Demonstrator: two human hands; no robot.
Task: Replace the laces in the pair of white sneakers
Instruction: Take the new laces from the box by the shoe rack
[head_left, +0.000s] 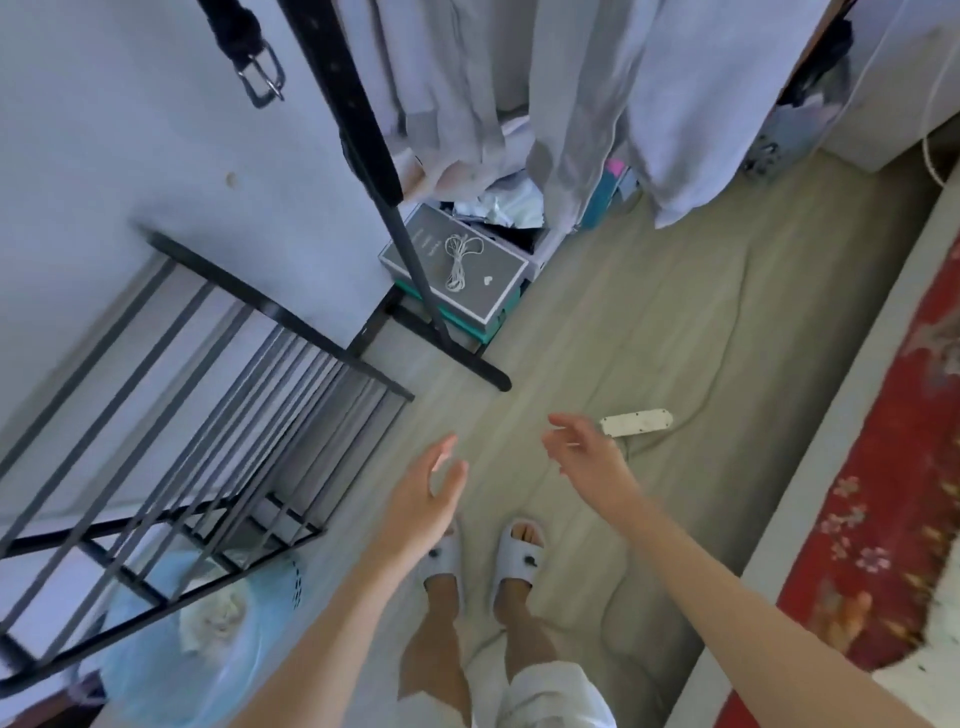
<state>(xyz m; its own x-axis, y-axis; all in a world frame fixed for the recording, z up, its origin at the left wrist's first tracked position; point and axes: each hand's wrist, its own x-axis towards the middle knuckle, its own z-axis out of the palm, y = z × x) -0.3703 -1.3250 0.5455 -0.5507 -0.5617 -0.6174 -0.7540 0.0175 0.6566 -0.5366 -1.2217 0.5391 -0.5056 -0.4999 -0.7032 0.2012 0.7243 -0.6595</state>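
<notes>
Standing view, looking down at the floor (649, 338).

Left hand (426, 499): released, fingers extended and slightly spread, holding nothing, raised over the floor in front of the body. Right hand (587, 452): also released, fingers loosely extended, nothing in it. Palms face roughly toward each other, the hands near but apart. Reads as a reach or a balancing posture; cannot tell which.

Task items: no white sneakers visible in this view. A coiled bundle of white laces (457, 260) lies on the lid of a grey shoebox (498, 275). That box sits on a teal box (467, 322), just behind the foot of a black garment rack (415, 249), well ahead of both hands. Laces on the lid probably because it is the nearest flat surface to lay them on; the sneakers may be inside the box, but that is hidden.

Other: pale garments (597, 104) hang from the rack, a black belt (244, 36) with a metal buckle beside them. Black slatted frame (208, 405) at left. White power strip (636, 422) on the floor just beyond the right hand. Feet in white slippers (519, 556).

Judgement: task at the very start; neither laces nor box touched. Next step likely calls for bending toward the box.
</notes>
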